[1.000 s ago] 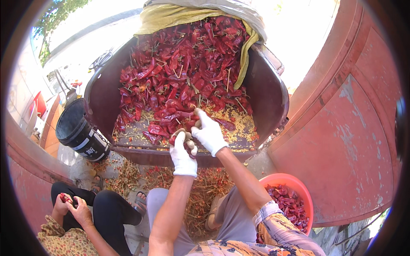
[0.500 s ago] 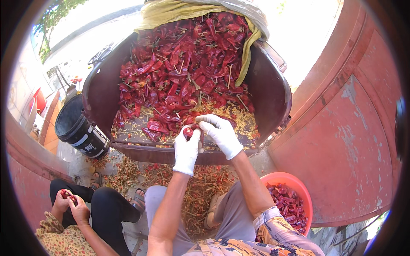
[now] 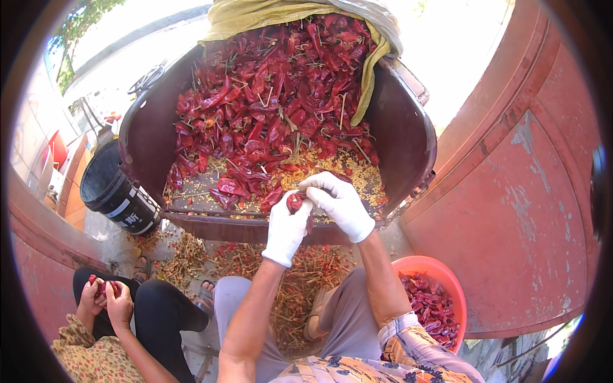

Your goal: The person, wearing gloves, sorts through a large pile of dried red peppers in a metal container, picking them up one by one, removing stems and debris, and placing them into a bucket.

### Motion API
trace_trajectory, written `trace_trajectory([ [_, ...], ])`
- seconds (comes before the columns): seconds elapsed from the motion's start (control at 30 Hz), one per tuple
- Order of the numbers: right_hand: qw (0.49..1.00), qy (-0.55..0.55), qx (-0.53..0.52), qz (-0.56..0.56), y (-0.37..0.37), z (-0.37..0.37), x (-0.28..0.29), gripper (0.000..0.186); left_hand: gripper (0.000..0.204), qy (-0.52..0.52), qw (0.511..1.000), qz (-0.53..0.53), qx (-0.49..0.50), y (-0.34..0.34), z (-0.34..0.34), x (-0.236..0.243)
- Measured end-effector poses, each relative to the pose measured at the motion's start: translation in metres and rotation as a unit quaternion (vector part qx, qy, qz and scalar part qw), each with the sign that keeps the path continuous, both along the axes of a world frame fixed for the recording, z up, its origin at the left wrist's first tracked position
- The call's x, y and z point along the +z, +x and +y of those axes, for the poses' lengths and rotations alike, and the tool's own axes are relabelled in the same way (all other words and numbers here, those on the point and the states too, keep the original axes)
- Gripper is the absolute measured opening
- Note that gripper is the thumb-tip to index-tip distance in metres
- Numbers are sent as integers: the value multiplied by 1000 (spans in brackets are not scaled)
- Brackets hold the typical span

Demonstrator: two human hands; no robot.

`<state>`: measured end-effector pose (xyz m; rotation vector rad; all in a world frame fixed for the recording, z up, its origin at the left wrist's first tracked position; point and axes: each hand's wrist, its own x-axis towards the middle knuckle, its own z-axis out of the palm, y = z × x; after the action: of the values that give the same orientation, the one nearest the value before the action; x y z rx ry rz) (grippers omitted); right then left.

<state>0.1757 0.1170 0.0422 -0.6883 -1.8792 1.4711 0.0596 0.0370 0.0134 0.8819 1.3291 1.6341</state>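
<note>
My left hand (image 3: 285,225), in a white glove, is closed round a dried red chili pepper (image 3: 295,202), whose rounded end shows between thumb and fingers. Also gloved in white, my right hand (image 3: 338,203) pinches at the upper end of that pepper; the exact spot is partly hidden by the fingertips. Both hands are over the front edge of a dark metal cart bed (image 3: 211,225). Just beyond them lies a large heap of dried red chili peppers (image 3: 274,96), with yellow seeds (image 3: 361,175) scattered on the bed floor.
A pink tub (image 3: 454,287) of red peppers stands by my right leg. On the left are a black bucket (image 3: 105,185) and a co-worker's hands (image 3: 108,301) holding a red pepper. Stems (image 3: 306,287) litter the ground. A red metal door (image 3: 498,236) is at right.
My hands have shifted slightly, and the pepper in my left hand is turned a little. The co-worker's hands have moved slightly with their pepper.
</note>
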Motion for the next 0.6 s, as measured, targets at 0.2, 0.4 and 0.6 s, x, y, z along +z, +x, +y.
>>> trace_trajectory([
  [0.2,982,138,-115,-53,-4,-13,1,12,18,-58,993,-102,-19,7,-4,3],
  [0.4,986,-115,-114,46,7,-12,15,17,14,-29,995,-81,-40,2,-7,-2],
  [0.6,996,62,-65,22,13,-16,-12,17,13,-1,999,-5,-42,0,-8,-1],
])
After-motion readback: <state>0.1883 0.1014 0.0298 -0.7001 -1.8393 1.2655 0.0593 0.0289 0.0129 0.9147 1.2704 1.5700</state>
